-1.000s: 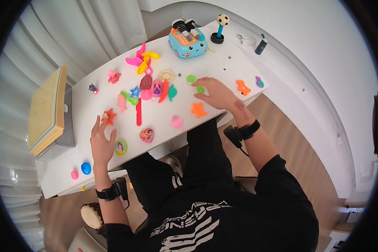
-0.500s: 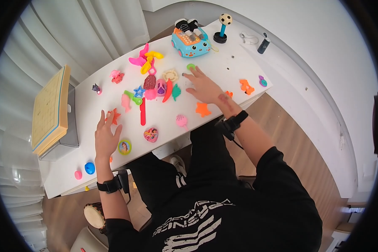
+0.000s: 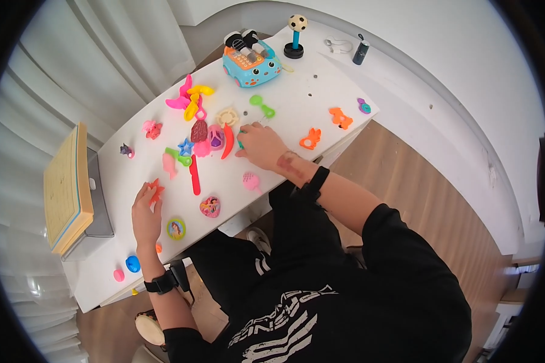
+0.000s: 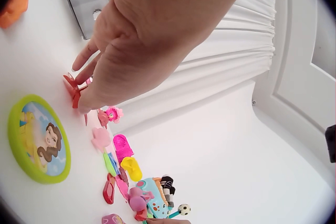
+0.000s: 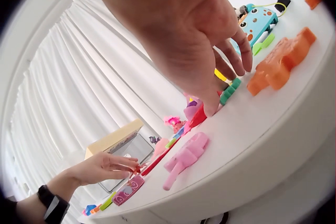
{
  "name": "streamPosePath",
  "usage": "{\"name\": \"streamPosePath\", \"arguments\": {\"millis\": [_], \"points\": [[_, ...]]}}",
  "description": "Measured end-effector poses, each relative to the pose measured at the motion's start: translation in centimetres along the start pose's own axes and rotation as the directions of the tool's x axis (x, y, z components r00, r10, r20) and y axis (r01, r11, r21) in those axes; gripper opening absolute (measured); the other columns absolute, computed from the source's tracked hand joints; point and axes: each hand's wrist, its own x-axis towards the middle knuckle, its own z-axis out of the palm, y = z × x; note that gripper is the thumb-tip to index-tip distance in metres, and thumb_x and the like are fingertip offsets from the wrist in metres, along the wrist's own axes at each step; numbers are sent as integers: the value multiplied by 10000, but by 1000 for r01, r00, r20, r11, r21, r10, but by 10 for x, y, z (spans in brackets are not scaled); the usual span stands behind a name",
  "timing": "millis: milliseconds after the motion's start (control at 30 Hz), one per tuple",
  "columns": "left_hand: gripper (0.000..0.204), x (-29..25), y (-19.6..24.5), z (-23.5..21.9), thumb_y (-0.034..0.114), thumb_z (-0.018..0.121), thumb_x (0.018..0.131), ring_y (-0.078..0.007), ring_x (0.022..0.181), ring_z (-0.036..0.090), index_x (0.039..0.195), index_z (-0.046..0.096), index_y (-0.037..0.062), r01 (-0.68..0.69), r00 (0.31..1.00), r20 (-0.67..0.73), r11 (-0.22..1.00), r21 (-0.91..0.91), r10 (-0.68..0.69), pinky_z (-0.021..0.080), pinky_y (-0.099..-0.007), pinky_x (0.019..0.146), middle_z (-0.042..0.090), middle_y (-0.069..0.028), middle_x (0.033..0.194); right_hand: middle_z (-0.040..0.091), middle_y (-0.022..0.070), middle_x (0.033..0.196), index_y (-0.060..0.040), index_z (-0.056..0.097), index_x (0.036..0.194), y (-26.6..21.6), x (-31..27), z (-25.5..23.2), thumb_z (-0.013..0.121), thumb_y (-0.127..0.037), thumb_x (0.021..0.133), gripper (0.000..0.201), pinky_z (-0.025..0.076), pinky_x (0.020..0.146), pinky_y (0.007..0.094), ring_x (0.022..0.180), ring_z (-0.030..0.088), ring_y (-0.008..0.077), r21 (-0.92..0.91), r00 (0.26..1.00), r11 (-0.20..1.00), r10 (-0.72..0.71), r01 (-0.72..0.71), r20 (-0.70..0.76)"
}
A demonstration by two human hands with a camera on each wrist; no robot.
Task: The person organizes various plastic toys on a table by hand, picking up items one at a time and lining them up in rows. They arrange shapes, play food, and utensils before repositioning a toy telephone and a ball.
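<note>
My left hand [image 3: 146,218] pinches the spiky red-orange leaf-shaped toy [image 3: 155,191] on the white table. In the left wrist view, the thumb and fingertips lie on either side of this red toy [image 4: 73,91]. Over at the front middle, my right hand [image 3: 263,147] grips a small teal toy [image 3: 242,138], mostly covered by the fingers in the head view. The right wrist view shows the teal toy [image 5: 230,91] between thumb and fingers. Beside it lie a red chili-shaped toy [image 3: 227,142] and an orange star-shaped toy [image 5: 283,62], which the right hand hides from the head view.
Near the left hand lie a round green-rimmed picture toy [image 3: 176,228] and a heart-shaped box [image 3: 210,206]. A light-green toy [image 3: 262,106] lies beyond the right hand. The blue toy phone [image 3: 252,66] stands at the back. A yellow-topped box [image 3: 72,181] stands at the left edge.
My right hand has moved toward me and left, from beside the light-green toy onto the teal one. The left fingers have come together on the leaf-shaped toy. The head view has shifted.
</note>
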Motion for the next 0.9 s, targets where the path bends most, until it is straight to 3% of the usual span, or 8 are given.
{"name": "streamPosePath", "arguments": {"millis": [67, 133, 233, 467, 533, 600, 733, 900], "points": [[344, 3, 0, 1, -14, 677, 893, -385, 1226, 649, 1234, 718, -5, -18, 999, -31, 1000, -6, 18, 512, -409, 1052, 629, -218, 1397, 619, 170, 1284, -33, 664, 1177, -1, 1, 6, 748, -278, 902, 378, 532, 958, 457, 1151, 622, 346, -4, 1000, 1000, 23, -23, -22], [328, 5, 0, 1, -65, 697, 839, -373, 1162, 677, 1161, 739, -17, 53, 998, -40, 996, -78, -57, 534, -408, 1004, 681, -206, 1302, 627, 197, 1153, -17, 637, 1123, -1, 2, 12, 753, -192, 887, 316, 544, 912, 455, 1063, 628, 374, 73, 976, 996, 63, -49, -206], [293, 8, -2, 0, -76, 714, 809, -349, 1058, 710, 1095, 753, -26, 27, 998, -51, 997, -74, -31, 552, -404, 953, 709, -191, 1228, 632, 209, 1097, -16, 604, 1114, 5, 2, 16, 734, -128, 875, 294, 538, 911, 475, 1044, 620, 411, 72, 965, 986, 160, -148, -210], [264, 13, -7, 6, -91, 718, 789, -319, 948, 728, 1042, 757, -28, 55, 995, -71, 989, -135, -65, 576, -392, 872, 724, -170, 1172, 648, 215, 1078, -6, 595, 1131, 31, -10, -14, 692, -82, 842, 314, 534, 929, 469, 1070, 631, 403, 286, 968, 954, 154, -93, -199], [258, 12, -9, 6, -93, 715, 790, -317, 938, 729, 1038, 751, -30, 52, 996, -68, 990, -130, -61, 579, -389, 856, 728, -168, 1146, 674, 226, 1068, 8, 633, 1130, 53, -12, -31, 688, -94, 835, 317, 539, 934, 461, 1055, 656, 397, 329, 870, 937, 258, -119, -420], [250, 10, -8, 4, -91, 715, 792, -315, 931, 729, 1032, 748, -29, 57, 995, -73, 991, -123, -66, 580, -389, 851, 730, -166, 1133, 698, 236, 1070, 12, 672, 1134, 92, -13, -48, 686, -112, 836, 324, 548, 934, 457, 1027, 679, 409, 328, 780, 923, 353, -200, -517], [239, 13, -12, 7, -94, 709, 800, -307, 919, 729, 1027, 738, -24, 44, 996, -72, 996, -76, -50, 584, -389, 838, 735, -157, 1110, 711, 248, 1115, -20, 723, 1118, 169, -24, -80, 728, -122, 820, 315, 563, 955, 468, 1058, 690, 409, 291, 662, 832, 553, -472, -506], [241, 11, -10, 10, -104, 696, 812, -300, 913, 729, 1035, 733, -19, 51, 993, -99, 993, -107, -62, 588, -384, 833, 736, -153, 1106, 720, 223, 1150, -33, 728, 1136, 246, -37, -69, 712, -103, 850, 294, 566, 957, 454, 1078, 692, 389, 221, 656, 795, 595, -565, -464]]}}
